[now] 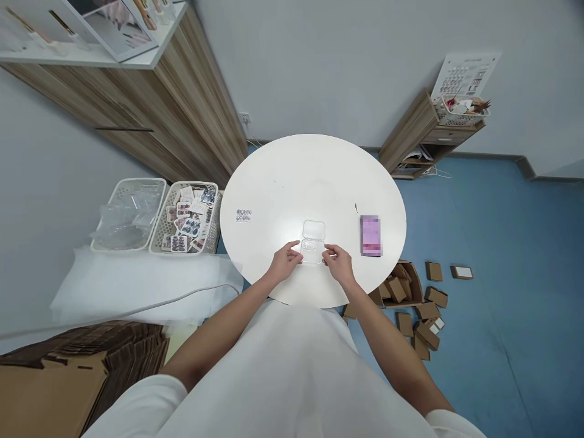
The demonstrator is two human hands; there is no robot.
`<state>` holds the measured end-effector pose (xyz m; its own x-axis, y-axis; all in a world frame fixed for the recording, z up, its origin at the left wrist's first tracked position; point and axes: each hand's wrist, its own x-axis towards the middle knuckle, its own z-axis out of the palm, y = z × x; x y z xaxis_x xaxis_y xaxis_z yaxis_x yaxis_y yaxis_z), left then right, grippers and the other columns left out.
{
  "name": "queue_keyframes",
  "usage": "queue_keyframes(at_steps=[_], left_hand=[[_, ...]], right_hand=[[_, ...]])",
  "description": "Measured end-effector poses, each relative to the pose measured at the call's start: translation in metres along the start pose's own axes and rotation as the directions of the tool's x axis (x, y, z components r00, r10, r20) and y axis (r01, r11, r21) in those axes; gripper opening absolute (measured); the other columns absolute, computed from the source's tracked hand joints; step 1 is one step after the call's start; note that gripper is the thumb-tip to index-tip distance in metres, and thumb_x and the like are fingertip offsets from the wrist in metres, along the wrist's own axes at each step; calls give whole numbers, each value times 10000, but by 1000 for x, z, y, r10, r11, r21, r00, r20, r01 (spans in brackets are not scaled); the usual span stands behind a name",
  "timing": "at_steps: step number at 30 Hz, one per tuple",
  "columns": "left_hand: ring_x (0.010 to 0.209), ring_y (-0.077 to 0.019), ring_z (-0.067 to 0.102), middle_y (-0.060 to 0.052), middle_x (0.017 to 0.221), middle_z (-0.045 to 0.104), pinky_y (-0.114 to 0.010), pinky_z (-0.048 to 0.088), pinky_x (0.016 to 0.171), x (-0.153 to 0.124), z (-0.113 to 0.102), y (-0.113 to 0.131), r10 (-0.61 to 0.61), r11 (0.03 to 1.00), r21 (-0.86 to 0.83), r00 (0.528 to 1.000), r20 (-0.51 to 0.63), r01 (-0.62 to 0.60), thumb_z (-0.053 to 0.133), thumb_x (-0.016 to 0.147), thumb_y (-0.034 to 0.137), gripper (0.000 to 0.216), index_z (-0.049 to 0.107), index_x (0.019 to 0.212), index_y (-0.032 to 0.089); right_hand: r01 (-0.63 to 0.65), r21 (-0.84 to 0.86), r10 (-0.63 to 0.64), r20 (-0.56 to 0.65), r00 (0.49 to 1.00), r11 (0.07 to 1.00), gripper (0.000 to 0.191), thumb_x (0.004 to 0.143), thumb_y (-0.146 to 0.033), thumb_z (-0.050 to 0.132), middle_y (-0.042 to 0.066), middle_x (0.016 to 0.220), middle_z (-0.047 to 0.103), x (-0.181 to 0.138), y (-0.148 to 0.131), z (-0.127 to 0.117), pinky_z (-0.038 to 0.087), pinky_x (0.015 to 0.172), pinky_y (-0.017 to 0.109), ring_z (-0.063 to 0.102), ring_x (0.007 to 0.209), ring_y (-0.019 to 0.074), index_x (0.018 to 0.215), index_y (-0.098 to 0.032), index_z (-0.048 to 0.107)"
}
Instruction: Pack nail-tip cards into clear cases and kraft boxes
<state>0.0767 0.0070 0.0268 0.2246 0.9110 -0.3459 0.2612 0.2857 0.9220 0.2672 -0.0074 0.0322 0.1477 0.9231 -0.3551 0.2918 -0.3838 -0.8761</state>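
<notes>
A clear plastic case (314, 230) lies opened out on the white round table (310, 170), its lid half away from me and its other half toward me. My left hand (285, 261) grips the left edge of the near half with bent fingers. At the right edge, my right hand (338, 264) holds the case in the same way, thumb and fingers close to the rim. Clear film or glare shows inside the near half; I cannot tell which. A small card of press-on nails (243, 216) rests at the table's left side.
A blurred pink-purple item (371, 235) lies at the table's right. Left of the table stand a basket of nail cards (204, 240) and a basket of clear bags (132, 213). Small brown boxes (426, 334) litter the floor at right. Wooden cabinets (182, 91) stand behind.
</notes>
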Motion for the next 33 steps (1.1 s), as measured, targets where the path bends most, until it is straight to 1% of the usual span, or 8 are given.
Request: queue_keyframes(at_steps=[3, 6, 9, 12, 16, 20, 23, 33], left_hand=[[792, -140, 582, -42, 917, 597, -307, 474, 754, 7, 1, -4, 69, 987, 144, 997, -19, -66, 528, 783, 290, 409, 495, 1182, 210], [838, -148, 557, -62, 1012, 545, -291, 474, 735, 17, 3, -10, 80, 970, 232, 996, -31, -71, 507, 788, 270, 353, 540, 1133, 207], [851, -154, 544, -50, 956, 548, -296, 461, 755, 26, 6, -21, 43, 963, 267, 999, -14, -38, 485, 791, 249, 319, 559, 1099, 210], [836, -157, 536, -43, 935, 540, -297, 457, 743, 33, 9, -33, 14, 959, 283, 1000, 19, -19, 532, 747, 235, 351, 550, 1097, 213], [780, -158, 527, -40, 936, 524, -304, 452, 714, 38, 9, -45, 22, 934, 353, 995, 94, -54, 619, 644, 204, 464, 530, 1100, 218], [768, -171, 516, -31, 893, 527, -316, 434, 729, 37, 6, -50, 44, 884, 454, 987, 156, -112, 598, 629, 160, 417, 539, 1036, 230], [761, -179, 507, -38, 881, 524, -311, 427, 708, 35, 7, -51, 48, 854, 503, 982, 180, -134, 561, 637, 125, 381, 539, 1005, 220], [778, -184, 505, -36, 889, 526, -310, 402, 726, 37, 15, -55, 17, 845, 530, 995, 100, -68, 594, 679, 150, 509, 465, 1166, 216]], right_hand=[[-6, -27, 6, -23, 1000, 1000, 341, 710, -348, 505, 13, 775, 628, 10, 6, 3, 498, 588, 289, 609, 593, 138, 1000, -182, 568], [-3, -74, 0, -36, 999, 997, 336, 707, -341, 489, 15, 791, 628, 19, 16, 7, 494, 591, 296, 600, 592, 139, 991, -184, 576], [-14, -117, 10, -38, 999, 993, 341, 710, -331, 473, 20, 804, 626, 27, 29, 13, 496, 612, 310, 593, 607, 142, 998, -183, 581], [-17, -153, 13, -26, 1000, 988, 349, 720, -314, 455, 23, 805, 627, 32, 40, 18, 497, 643, 324, 591, 645, 150, 1021, -188, 580], [43, -247, -28, 66, 997, 968, 380, 730, -254, 449, 27, 850, 615, 36, 50, 18, 485, 713, 333, 579, 698, 150, 1089, -195, 559], [139, -360, -60, 223, 973, 923, 541, 703, -193, 492, 16, 898, 569, 35, 57, 13, 466, 750, 330, 539, 747, 148, 1240, -231, 437], [191, -423, -62, 301, 952, 886, 647, 686, -183, 529, 25, 925, 530, 34, 61, 12, 454, 759, 331, 516, 785, 158, 1304, -243, 349], [221, -467, -73, 314, 947, 856, 665, 686, -152, 524, 44, 953, 497, 40, 64, 13, 447, 732, 326, 506, 834, 186, 1311, -240, 312]])
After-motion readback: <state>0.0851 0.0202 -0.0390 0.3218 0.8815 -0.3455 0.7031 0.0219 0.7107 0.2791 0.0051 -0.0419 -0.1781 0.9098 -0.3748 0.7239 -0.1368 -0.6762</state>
